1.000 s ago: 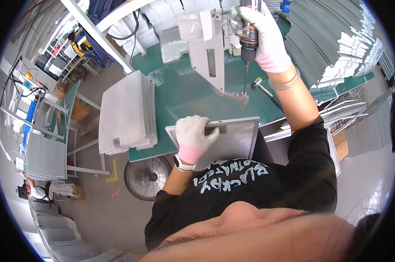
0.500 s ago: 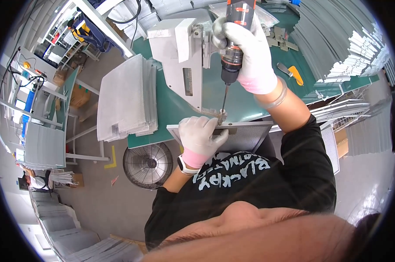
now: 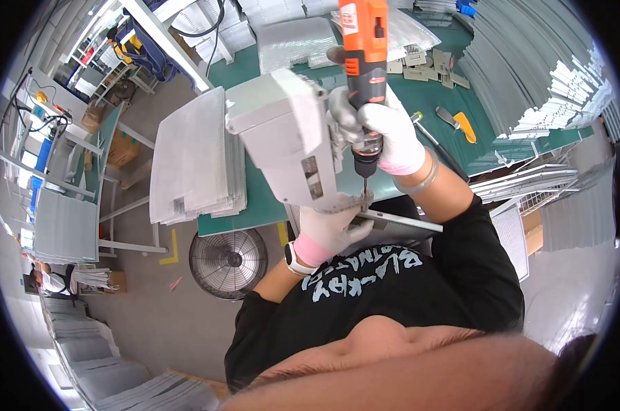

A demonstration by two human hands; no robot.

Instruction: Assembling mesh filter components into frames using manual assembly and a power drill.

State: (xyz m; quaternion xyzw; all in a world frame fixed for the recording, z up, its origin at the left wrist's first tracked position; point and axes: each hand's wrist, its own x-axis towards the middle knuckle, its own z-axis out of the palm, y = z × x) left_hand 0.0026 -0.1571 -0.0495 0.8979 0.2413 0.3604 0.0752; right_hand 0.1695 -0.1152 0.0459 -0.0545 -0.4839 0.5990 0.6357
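Note:
My right hand (image 3: 396, 133), gloved in white and pink, is wrapped around an orange and black power drill (image 3: 366, 48). The drill points down, its thin bit ending at a small metal fitting (image 3: 367, 199) over the edge of a metal-framed panel (image 3: 409, 223). In its matching glove, my left hand (image 3: 329, 231) grips that panel close to my body, thumb over the frame; its other fingers are partly hidden. A pale grey box-shaped housing (image 3: 275, 120) with a slotted window stands tilted just left of the drill, covering part of the panel's edge.
Mesh sheets (image 3: 190, 157) lie stacked at the left of the green table (image 3: 248, 214). A hammer (image 3: 440, 147), a scraper (image 3: 458, 125) and pale parts (image 3: 433, 68) lie at the right, near tall grey sheets (image 3: 515, 55). A floor fan (image 3: 229, 260) stands below the table's edge.
The grey housing has come nearer and tilted over. The drill and my right hand have come down toward me, and the panel has turned and shifted right. A hammer and bubble-wrapped stack now show.

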